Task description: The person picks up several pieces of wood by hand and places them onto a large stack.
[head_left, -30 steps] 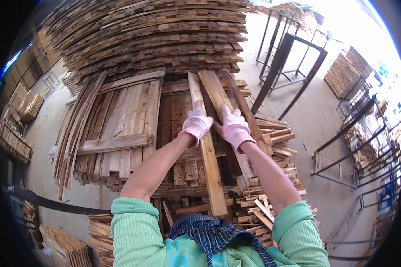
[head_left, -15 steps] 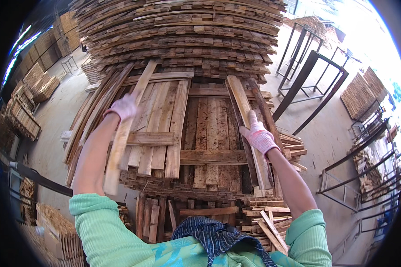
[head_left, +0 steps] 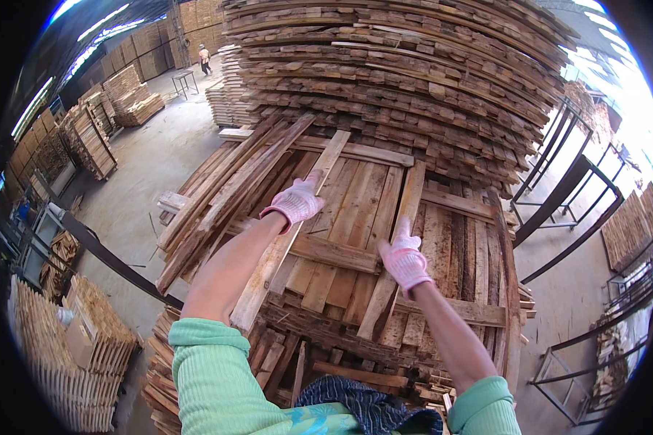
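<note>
Left hand (head_left: pixel 295 201) around a plank (head_left: pixel 270 268), right hand (head_left: pixel 405 262) of unclear grip, lumber stack (head_left: pixel 392 80) ahead

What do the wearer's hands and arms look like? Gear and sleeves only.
Left hand and right hand: matching pale pink-and-white gloves, knitted-looking, with pinker cuff edges. Forearms bare between gloves and sleeves. Sleeves: light green, ribbed, turned up into thick bands. No cables or markings visible on either arm.

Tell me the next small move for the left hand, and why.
With the left hand, probably nudge the plank it holds slightly forward: its near end appears to jut out past those of the neighbouring planks.
</note>
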Demonstrator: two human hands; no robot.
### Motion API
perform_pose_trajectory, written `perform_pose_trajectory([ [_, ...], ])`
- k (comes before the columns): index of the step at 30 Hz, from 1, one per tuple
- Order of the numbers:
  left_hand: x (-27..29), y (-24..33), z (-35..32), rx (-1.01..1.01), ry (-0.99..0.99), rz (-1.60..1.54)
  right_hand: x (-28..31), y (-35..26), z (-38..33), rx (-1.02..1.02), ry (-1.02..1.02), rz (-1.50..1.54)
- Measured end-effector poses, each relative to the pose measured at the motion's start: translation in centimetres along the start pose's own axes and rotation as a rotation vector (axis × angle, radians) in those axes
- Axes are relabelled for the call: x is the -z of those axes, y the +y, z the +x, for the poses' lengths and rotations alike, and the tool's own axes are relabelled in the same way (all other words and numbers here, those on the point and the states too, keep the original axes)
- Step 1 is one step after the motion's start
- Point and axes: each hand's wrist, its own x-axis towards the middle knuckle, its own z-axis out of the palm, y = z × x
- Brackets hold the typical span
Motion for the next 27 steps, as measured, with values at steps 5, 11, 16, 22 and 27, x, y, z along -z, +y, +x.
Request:
perform_pose_trajectory([
  [5, -0.2, 0.9, -0.9, -0.043, 0.128, -0.019, -0.7, 2.7, 1.7, 0.147, 0.022, -0.003],
  [11, -2.4, 0.4, -1.8, -0.333, 0.700, 0.526, 3.7, 3.5, -0.5, -0.038, 0.067, 0.178],
  [16, -3.4, 2.8, -1.4, -0.651, 0.295, 0.694, 3.5, 6.5, -0.6, -0.306, 0.075, 0.727],
  [22, -2.6, 4.3, -1.5, -0.704, 0.209, 0.632, -4.0, 6.9, 4.0, -0.240, 0.147, 0.881],
  [27, -1.8, 4.1, -1.9, -0.858, 0.202, 0.222, 1.7, 7.1, 1.6, 0.308, -0.077, 0.172],
])
